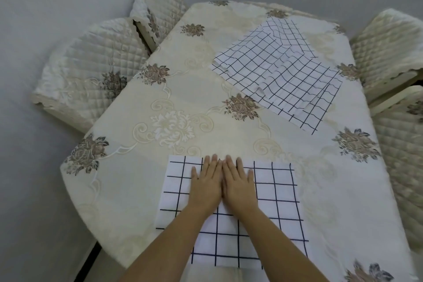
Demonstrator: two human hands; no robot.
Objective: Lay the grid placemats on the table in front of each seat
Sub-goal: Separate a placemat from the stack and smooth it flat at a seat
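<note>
Near mat: white black-grid fabric placemat [272, 194] lay at the cream floral tablecloth's [128, 190] near edge.
Hands: left hand [206, 184] and right hand [238, 186] pressed it flat, fingers straight, grasping nothing.
Spare mats: fanned pile of grid placemats [279, 71] lay far right.

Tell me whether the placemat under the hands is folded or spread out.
Spread out. The placemat lies flat on the table, full grid showing, with the left hand and right hand flat on top.

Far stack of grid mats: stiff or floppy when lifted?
Probably floppy: the stacked placemats show wavy grid lines, so they look thin and limp. Likely light for their size. The fanned edges suggest they slide apart easily.
</note>
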